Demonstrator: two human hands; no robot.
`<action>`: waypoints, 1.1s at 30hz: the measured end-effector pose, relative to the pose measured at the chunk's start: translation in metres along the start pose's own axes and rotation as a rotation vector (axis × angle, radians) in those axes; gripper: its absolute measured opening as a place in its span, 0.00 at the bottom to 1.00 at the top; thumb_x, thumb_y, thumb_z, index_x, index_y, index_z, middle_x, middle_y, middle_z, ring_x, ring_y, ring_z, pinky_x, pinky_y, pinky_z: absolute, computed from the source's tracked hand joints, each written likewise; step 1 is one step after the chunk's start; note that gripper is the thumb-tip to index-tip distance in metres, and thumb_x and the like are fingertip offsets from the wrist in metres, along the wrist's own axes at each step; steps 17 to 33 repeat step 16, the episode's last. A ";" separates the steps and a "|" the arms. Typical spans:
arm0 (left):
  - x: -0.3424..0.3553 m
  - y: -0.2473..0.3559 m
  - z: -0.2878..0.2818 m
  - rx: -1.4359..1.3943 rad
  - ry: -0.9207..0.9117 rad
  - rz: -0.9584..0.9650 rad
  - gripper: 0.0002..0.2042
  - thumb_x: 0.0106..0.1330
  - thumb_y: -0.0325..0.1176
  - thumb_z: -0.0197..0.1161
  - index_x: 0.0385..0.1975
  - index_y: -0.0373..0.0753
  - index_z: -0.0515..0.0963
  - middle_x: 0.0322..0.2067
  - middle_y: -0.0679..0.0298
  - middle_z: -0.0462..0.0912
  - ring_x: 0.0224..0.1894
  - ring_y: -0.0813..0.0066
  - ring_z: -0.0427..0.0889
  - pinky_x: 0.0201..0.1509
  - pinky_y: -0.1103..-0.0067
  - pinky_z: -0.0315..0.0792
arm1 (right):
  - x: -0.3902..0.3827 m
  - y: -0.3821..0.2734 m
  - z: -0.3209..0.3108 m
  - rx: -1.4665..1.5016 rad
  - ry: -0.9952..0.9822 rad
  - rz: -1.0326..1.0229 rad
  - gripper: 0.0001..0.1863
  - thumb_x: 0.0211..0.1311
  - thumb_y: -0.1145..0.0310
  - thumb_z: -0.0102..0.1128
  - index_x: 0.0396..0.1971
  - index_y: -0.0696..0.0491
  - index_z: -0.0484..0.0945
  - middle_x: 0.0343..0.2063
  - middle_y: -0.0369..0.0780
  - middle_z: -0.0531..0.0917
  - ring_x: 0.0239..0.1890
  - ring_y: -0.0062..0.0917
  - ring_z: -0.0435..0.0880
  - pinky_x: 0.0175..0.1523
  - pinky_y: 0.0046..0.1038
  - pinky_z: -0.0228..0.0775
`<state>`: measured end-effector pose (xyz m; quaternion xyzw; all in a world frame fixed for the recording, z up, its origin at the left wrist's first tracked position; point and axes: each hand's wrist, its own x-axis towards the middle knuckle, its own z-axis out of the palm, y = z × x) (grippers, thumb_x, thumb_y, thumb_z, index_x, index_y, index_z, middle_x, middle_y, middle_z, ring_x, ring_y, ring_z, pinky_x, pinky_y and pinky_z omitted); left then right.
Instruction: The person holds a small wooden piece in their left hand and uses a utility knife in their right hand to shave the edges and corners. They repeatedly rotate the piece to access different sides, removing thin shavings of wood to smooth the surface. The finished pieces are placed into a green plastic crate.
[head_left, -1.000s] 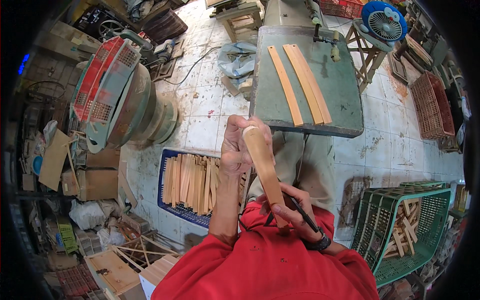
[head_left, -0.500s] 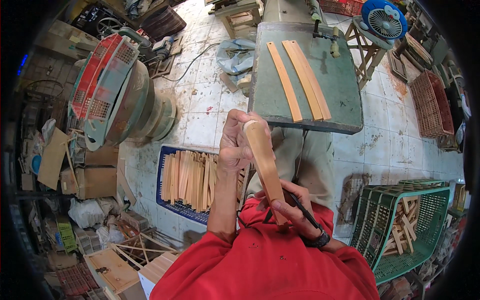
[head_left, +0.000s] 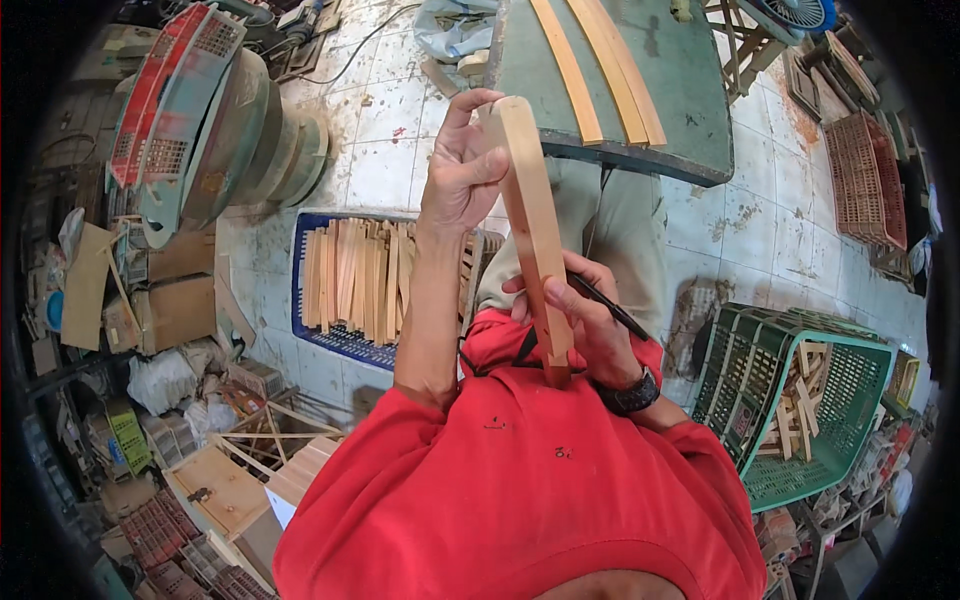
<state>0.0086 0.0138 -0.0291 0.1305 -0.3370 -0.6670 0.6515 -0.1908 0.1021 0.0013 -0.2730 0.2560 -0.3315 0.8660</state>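
Observation:
A pale wooden slat (head_left: 535, 215) with a rounded far end is in both hands, its near end close to my red shirt. Whether it is one piece or several stacked pieces I cannot tell. My left hand (head_left: 462, 170) grips the far end between thumb and fingers. Lower down, my right hand (head_left: 592, 315) is closed round the near part, and a slim black pen-like stick (head_left: 618, 314) also lies in that hand. Just beyond, several curved wooden slats (head_left: 612, 75) lie on a green metal machine table (head_left: 690, 120).
A blue crate (head_left: 300, 290) full of upright wooden strips stands at left on the tiled floor. To the right, a green crate (head_left: 720, 400) holds wood offcuts, with a reddish-brown basket (head_left: 865, 185) beyond. A round machine (head_left: 225, 140) carries a red basket (head_left: 150, 110) at far left.
The slat has tilted, now showing a broad side face and its far end more plainly. My view has shifted, so the table sits higher in the picture. Both hands keep hold.

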 end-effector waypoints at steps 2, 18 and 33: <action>0.002 0.004 0.009 0.023 0.026 -0.044 0.29 0.56 0.18 0.67 0.58 0.42 0.67 0.49 0.56 0.77 0.50 0.66 0.79 0.53 0.71 0.77 | 0.001 0.000 -0.002 0.029 0.017 0.020 0.27 0.65 0.59 0.58 0.55 0.64 0.68 0.41 0.51 0.82 0.34 0.27 0.82 0.40 0.26 0.77; 0.006 0.005 0.006 0.109 0.107 -0.077 0.28 0.54 0.18 0.69 0.55 0.42 0.69 0.49 0.58 0.77 0.50 0.72 0.77 0.55 0.76 0.74 | -0.001 0.033 -0.007 -0.783 0.338 -0.250 0.26 0.55 0.71 0.68 0.56 0.53 0.73 0.41 0.45 0.85 0.41 0.35 0.87 0.45 0.23 0.77; 0.006 0.005 0.006 0.109 0.107 -0.077 0.28 0.54 0.18 0.69 0.55 0.42 0.69 0.49 0.58 0.77 0.50 0.72 0.77 0.55 0.76 0.74 | -0.001 0.033 -0.007 -0.783 0.338 -0.250 0.26 0.55 0.71 0.68 0.56 0.53 0.73 0.41 0.45 0.85 0.41 0.35 0.87 0.45 0.23 0.77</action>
